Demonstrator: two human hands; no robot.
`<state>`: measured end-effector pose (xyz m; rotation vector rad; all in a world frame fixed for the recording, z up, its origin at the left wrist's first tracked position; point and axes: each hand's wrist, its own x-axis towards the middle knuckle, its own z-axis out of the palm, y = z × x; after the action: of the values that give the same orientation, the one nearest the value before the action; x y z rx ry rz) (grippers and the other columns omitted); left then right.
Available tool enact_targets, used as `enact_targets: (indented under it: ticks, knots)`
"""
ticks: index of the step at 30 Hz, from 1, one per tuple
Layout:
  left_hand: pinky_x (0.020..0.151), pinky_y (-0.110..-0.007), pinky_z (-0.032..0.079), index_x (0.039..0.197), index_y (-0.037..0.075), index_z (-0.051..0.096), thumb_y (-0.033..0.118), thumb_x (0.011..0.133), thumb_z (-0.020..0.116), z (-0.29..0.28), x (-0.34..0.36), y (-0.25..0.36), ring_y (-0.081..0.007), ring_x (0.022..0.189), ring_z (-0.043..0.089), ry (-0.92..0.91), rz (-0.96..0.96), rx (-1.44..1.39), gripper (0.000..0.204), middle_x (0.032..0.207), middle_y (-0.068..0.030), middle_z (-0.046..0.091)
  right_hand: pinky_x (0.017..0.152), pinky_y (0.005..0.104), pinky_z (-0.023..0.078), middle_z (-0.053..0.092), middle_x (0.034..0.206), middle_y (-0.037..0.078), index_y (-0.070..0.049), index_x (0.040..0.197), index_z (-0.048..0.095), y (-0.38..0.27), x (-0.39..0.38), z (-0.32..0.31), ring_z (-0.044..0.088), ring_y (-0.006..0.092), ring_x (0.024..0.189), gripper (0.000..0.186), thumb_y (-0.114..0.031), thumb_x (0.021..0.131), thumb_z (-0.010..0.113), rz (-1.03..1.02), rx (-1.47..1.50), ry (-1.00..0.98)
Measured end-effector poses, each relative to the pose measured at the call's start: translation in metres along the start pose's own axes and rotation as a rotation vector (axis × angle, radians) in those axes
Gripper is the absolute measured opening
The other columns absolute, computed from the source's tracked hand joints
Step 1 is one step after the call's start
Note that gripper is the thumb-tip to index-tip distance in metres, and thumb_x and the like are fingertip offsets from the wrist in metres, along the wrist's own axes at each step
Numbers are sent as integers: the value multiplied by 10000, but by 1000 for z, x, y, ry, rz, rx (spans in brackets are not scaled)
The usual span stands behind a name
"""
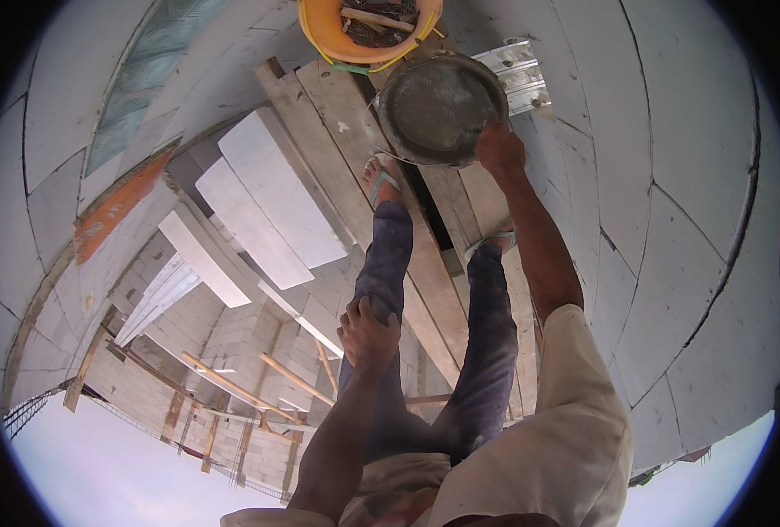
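Note:
A round black bucket [399, 145] holds wet grey mortar [438, 105] and stands on the planks ahead of my feet. My right hand [501, 147] is closed at its right rim, with the fingertips over the mortar. Whatever is in that grip is hidden. On my bent left knee rests my left hand [369, 335], its fingers spread over the dark trouser leg [388, 263]. A thin wire handle hangs at the bucket's left side.
Beyond the bucket is an orange pail [316, 35] with scraps of wood. I stand in sandals on wooden planks [333, 145] with a dark gap between them. Pale block walls [689, 202] rise at both sides. White blocks [271, 193] are stacked left; a drop with poles [232, 386] lies lower left.

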<state>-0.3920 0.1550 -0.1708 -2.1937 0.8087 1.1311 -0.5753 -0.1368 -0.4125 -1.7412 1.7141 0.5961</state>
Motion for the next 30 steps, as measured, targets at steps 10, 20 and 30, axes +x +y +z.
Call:
enact_targets:
  ticks: [10,20,30]
  knots:
    - [1086,-484,417,1385,63,529,400,840,693,-9,2,2,-353,1301,505,60,44,25,662,1392,-158,528,742,388,565,754,911,139,-15,1114,730,54,-25,56,745,241,830,494,-454,890,760,-372,664,216]
    - [1069,-488,440,1392,24,528,376,871,692,-58,8,5,-384,1299,514,138,265,3,650,1369,-205,548,498,295,484,670,665,62,45,1062,738,8,-209,-88,617,100,538,478,-413,926,767,-217,1273,23]
    - [966,-423,508,1312,-101,591,319,901,668,-202,43,-35,-375,1087,673,-19,819,-80,593,1122,-254,707,436,262,382,553,599,0,-38,799,645,35,-484,-203,505,79,487,414,-415,956,713,148,1705,620]
